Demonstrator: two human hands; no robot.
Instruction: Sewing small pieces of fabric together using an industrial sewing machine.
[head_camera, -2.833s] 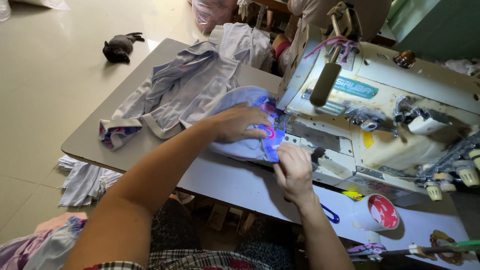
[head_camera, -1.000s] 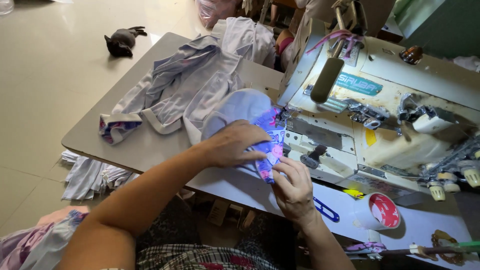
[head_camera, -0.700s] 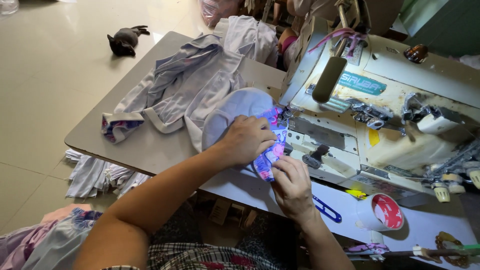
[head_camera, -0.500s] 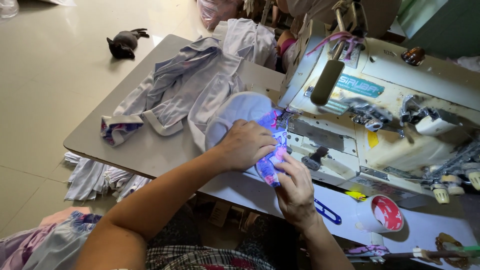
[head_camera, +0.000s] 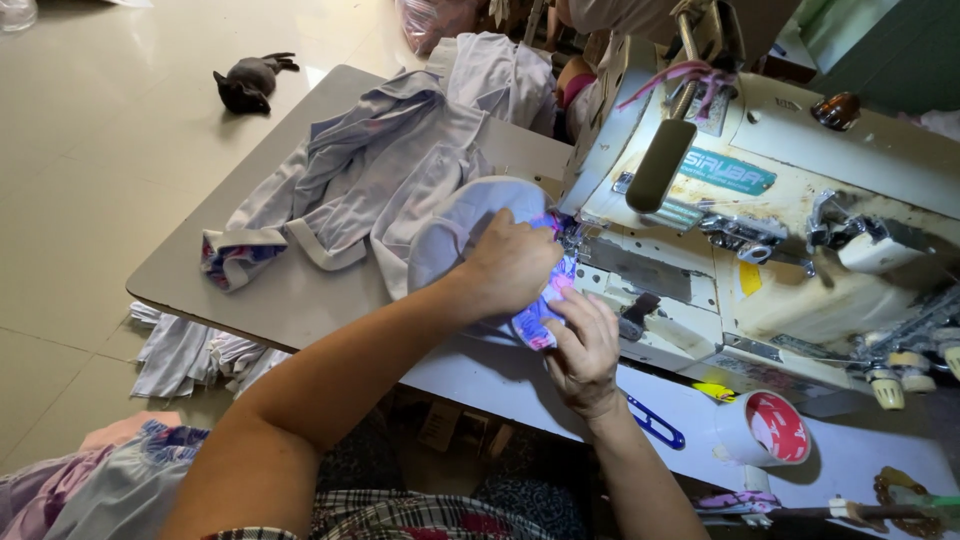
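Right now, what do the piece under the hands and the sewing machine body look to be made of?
Pale fabric piece: soft woven or knit cloth, matte; it folds and bunches under the left hand and right hand. Sewing machine: probably painted metal, cream, semi-gloss, with scuffed, stained patches.

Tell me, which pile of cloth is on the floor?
The pale crumpled pile below the table's near edge; the bigger heap lies on top of the table.
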